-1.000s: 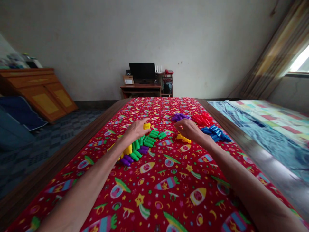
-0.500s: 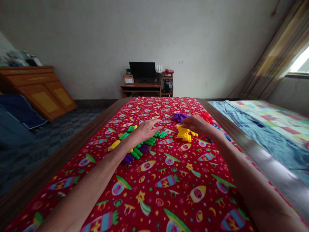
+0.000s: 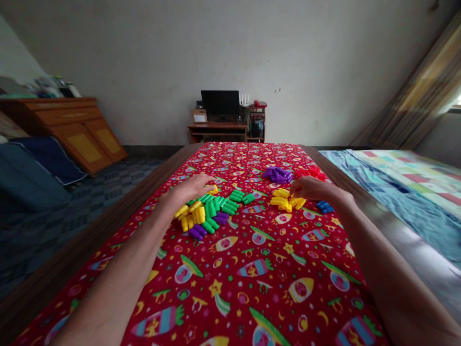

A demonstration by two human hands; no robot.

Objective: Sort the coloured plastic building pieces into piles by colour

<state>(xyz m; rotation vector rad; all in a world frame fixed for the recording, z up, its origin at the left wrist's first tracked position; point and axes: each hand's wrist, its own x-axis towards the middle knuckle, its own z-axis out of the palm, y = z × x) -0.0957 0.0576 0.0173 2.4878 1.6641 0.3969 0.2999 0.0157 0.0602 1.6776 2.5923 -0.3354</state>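
Where the long wooden table [image 3: 144,192] is covered by a red printed cloth [image 3: 264,288], short moulded pieces are grouped by colour or mixed. The largest group, a mixed pile [image 3: 212,206] of green, yellow and purple pieces, is laid toward the left. The left hand [image 3: 190,188] is held low at its far edge, thumb and fingers bent. The right hand [image 3: 309,187] is curled downward at the yellow heap [image 3: 281,202], its digits drawn close together; whether a piece is pinched cannot be told. Nearby are set the purple heap [image 3: 279,175], the red heap [image 3: 309,173] and, partly screened, the blue heap [image 3: 324,207]. At the smallest scale, a single yellow piece [image 3: 213,190] is seen at the left fingertips; a grip on it cannot be confirmed. From their glossy, tubular look, the pieces are judged to be plastic: light, stiff, somewhat slippery, hardly fragile, yet easily rolled. Each is best taken across its midlength, between thumb and forefinger, so that neighbours are left undisturbed.
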